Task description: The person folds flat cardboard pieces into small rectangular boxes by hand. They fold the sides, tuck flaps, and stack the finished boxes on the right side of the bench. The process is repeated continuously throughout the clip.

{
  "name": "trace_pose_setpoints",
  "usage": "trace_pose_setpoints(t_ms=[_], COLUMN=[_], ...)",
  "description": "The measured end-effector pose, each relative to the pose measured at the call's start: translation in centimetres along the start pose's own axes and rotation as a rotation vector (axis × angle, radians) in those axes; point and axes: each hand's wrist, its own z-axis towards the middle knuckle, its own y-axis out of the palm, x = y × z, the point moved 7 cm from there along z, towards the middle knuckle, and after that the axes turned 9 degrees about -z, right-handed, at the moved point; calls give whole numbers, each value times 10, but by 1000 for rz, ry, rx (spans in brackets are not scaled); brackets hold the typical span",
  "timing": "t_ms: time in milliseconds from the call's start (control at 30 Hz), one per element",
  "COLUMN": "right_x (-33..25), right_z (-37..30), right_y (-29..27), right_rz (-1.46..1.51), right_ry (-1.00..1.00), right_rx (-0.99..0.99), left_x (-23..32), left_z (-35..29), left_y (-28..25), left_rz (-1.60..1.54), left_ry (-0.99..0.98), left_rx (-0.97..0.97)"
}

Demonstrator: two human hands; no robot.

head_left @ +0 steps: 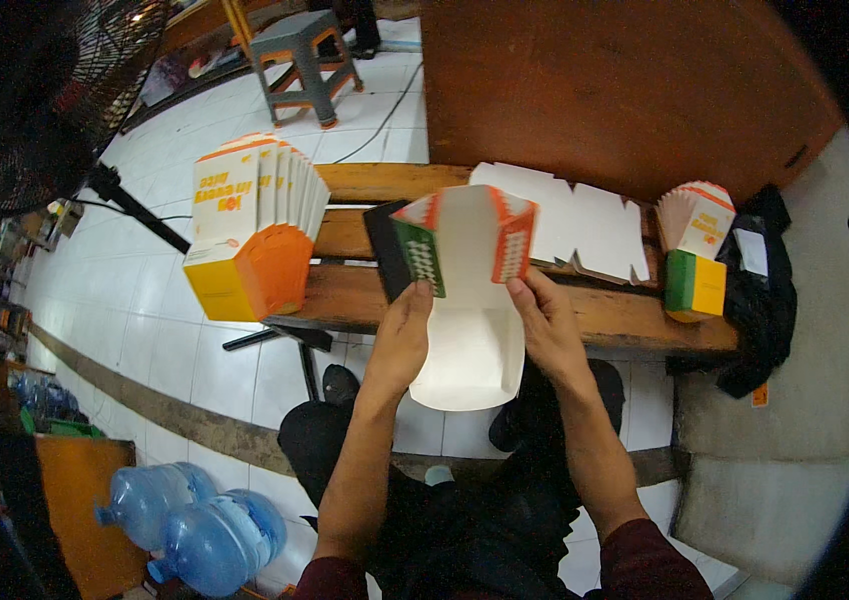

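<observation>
Between my two hands is a partly folded paper food box (467,345), its white inside facing me and its tray-like end toward my lap. My left hand (404,335) pinches the green side flap; my right hand (551,325) pinches the red one. Behind the box, a black flat object (383,240) lies on the wooden bench (595,318). To the right of the box, flat white box blanks (585,225) lie on the bench. A nested stack of folded boxes (255,225) stands at the bench's left end, and a smaller stack (697,245) stands at its right end.
Two large blue water bottles (220,540) lie on the tiled floor at lower left. A standing fan (65,110) is at upper left. Beyond the bench are a grey stool (300,60) and a brown wooden panel (625,90). Black cloth (770,300) hangs at the bench's right end.
</observation>
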Motion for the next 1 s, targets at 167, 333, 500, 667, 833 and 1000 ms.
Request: trace_pose_setpoints(t_ms=[167, 333, 500, 667, 833, 1000], right_x=[12, 28, 22, 45, 48, 9], right_z=[0, -10, -77, -101, -107, -109], right_y=[2, 23, 66, 43, -93, -269], right_rz=[205, 758, 1187, 1398, 1146, -678], right_ry=[25, 245, 248, 140, 11, -188], right_rx=[63, -177, -381, -56, 650, 1214], left_x=[-21, -4, 15, -13, 3, 7], left_z=[-6, -7, -7, -10, -17, -11], left_y=[-6, -10, -15, 40, 51, 37], left_rz=[-58, -250, -35, 66, -242, -183], left_ry=[-203, 17, 356, 35, 171, 60], left_rx=[161, 255, 299, -375, -306, -240])
